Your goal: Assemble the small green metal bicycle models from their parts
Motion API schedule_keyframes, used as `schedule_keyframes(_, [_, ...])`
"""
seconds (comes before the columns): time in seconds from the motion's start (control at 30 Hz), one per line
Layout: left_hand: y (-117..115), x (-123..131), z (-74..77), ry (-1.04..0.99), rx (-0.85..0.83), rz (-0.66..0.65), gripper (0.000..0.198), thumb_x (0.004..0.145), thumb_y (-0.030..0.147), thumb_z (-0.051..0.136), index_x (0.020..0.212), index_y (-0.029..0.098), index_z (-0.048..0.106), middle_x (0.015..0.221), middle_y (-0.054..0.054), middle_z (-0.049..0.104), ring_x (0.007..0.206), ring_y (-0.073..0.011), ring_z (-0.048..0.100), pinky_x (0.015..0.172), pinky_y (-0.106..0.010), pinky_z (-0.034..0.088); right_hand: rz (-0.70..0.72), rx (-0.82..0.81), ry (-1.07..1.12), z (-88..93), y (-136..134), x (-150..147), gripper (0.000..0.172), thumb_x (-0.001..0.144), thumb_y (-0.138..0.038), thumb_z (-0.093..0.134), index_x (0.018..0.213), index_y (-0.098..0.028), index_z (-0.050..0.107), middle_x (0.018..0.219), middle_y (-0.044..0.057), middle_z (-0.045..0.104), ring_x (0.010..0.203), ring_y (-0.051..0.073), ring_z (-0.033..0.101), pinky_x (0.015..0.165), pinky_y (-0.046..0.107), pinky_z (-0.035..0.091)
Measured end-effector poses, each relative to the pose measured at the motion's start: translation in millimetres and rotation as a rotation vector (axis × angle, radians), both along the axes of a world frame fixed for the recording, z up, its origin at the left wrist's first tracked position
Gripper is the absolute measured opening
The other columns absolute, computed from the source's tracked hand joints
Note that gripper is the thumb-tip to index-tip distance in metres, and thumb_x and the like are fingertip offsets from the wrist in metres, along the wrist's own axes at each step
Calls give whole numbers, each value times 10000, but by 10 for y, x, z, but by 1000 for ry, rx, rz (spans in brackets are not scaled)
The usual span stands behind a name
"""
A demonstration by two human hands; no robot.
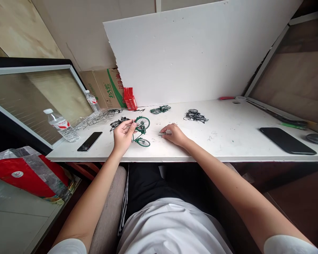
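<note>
now left hand point(124, 135) pinches green model bicycle point(141, 131); right hand point(175, 135) pinches small metal piece point(162, 133); water bottle point(61, 125) capped.

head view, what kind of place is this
Probably a makeshift model-assembly desk: small model bicycles lie on a white table, the left hand holds a green bicycle, and a white foam board is propped behind.

Left hand point(124, 134) lifted, pinching, right hand point(175, 135) low, palm down, pinching, arms outstretched

even soft daylight, faint shadows on white table point(228, 141); sharp centre, strong wide-angle bending at edges.
</note>
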State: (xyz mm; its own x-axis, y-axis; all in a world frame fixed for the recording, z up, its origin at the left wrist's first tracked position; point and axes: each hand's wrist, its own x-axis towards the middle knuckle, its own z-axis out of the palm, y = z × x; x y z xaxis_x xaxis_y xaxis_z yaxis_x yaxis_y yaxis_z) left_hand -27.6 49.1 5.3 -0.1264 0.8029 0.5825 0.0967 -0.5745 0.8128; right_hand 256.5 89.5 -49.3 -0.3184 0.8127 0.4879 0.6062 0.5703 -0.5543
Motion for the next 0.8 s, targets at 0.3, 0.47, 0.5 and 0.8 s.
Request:
schedule_keyframes(0.3, [-36,-6,53,-5,-48,-31,530,860,556,847,1152,124,749,1110,-147,785,982,-244,778,735,-294,663,35,-148,446,267,14,180,333,786,-473,902,933,-186,817,1040,124,828,941,269,769,873,420,635])
schedule_keyframes(0.47, [-89,19,131,14,-57,-67,543,870,591,827,1146,138,711,1121,-142,775,955,-228,772,749,-298,662,-38,-216,621,599,-16,376,576,630,-640,984,884,-157,800,892,131,817,825,278,803,715,390,669])
schedule_keyframes(0.5, [-114,30,153,18,-58,-78,542,875,592,823,1148,139,703,1113,-140,776,950,-227,773,753,-300,662,-26,-229,641,664,-45,393,586,622,-642,990,874,-151,794,871,131,814,823,277,811,700,373,671])
schedule_keyframes(0.8, [-299,157,237,61,-179,-194,560,883,604,811,1171,139,692,969,-110,794,795,-198,758,681,-308,661,87,-94,380,1071,-466,265,478,841,-628,853,999,-177,856,945,126,842,830,275,806,729,408,664])
